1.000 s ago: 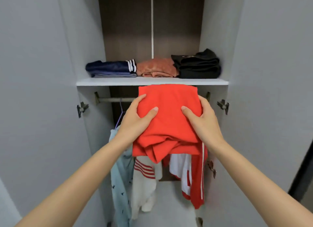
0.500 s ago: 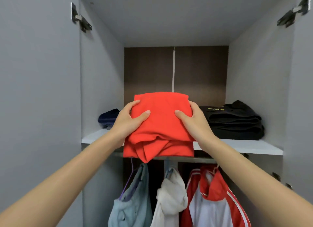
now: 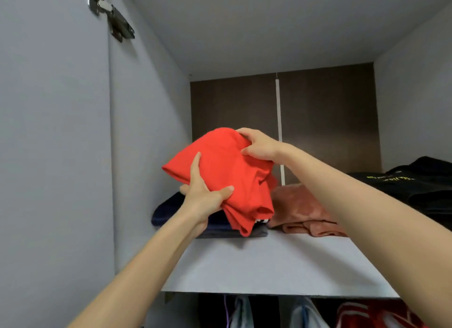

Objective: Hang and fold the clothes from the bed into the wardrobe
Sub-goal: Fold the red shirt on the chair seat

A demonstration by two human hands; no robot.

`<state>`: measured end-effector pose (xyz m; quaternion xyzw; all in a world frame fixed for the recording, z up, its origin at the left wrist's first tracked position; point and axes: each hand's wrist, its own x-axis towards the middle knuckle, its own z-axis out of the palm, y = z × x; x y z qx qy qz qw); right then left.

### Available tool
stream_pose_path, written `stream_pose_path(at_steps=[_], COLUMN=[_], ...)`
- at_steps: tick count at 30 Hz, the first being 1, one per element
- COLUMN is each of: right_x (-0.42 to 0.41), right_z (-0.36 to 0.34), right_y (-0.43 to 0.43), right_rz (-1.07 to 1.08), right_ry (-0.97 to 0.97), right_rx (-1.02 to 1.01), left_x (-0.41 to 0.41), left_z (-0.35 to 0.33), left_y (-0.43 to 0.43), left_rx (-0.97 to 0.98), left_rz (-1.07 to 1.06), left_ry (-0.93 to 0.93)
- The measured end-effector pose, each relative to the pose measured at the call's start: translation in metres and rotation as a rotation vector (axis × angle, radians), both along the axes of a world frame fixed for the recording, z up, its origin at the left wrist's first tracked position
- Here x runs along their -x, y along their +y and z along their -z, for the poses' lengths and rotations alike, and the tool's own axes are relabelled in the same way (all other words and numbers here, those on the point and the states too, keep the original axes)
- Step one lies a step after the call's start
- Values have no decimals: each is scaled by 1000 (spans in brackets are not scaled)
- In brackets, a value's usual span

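Wardrobe (image 3: 146,107) open, upper shelf (image 3: 281,261) carries three folded piles: black garment (image 3: 420,188) at right, pink garment (image 3: 298,210) in the middle, navy garment (image 3: 168,210) at left. Red folded garment (image 3: 227,178) is held tilted over the navy one, low corner hanging at its front edge, just beside the pink.

Left hand (image 3: 203,198) grips the near-left edge, thumb on top, fingers underneath. Right hand (image 3: 259,144) has its fingers curled over the far top edge, pinching it.

Judged step: stack red on navy. Level it first, since the loose layers at the low corner could splay. Lower it flat, square it to the navy pile, then slide the lower fingers out without dragging the folds or nudging the pink.

Writing: yellow lettering (image 3: 389,178) on the black garment is too blurred to read. No other labels seen.
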<state>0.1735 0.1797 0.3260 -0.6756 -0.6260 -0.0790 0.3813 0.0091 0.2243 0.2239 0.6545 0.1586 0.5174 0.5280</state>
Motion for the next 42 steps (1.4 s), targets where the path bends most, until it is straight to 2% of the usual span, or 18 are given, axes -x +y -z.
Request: stream_pose_path(at_steps=[7, 9, 11, 13, 14, 18, 21, 23, 25, 29, 33, 36, 42], right_x=[-16, -15, -16, -14, -12, 2, 1, -4, -9, -12, -8, -2, 10], right_z=[-27, -16, 2, 18, 21, 23, 37, 52, 69, 89, 88, 79, 68], right_y=[104, 119, 138, 154, 159, 151, 140, 133, 126, 123, 110, 88, 10], right_rz=[87, 93, 141, 205, 196, 72, 66, 81, 40, 26, 52, 113, 62], right_ry=[-301, -331, -352, -383, -367, -288, -290, -283, -293, -276, -250, -350, -453], right_rx=[117, 166, 261, 388, 442, 560, 632, 656, 622, 502, 381, 230, 52], left_x=[-34, -34, -31, -29, -27, -20, -18, -20, -24, -30, -22, -8, 26], left_z=[-1, 1, 8, 15, 18, 12, 10, 16, 24, 38, 32, 21, 15], left_y=[60, 63, 65, 70, 72, 72, 80, 90, 95, 86, 72, 54, -6], left_rx=[146, 201, 197, 118, 80, -42, -428, -602, -602, -640, -601, -604, -725], left_rz=[24, -5, -110, -301, -396, -704, -929, -958, -882, -941, -846, -783, -878], left_ry=[-57, 1, 165, 341, 368, 301, 495, 704, 857, 901, 973, 943, 794])
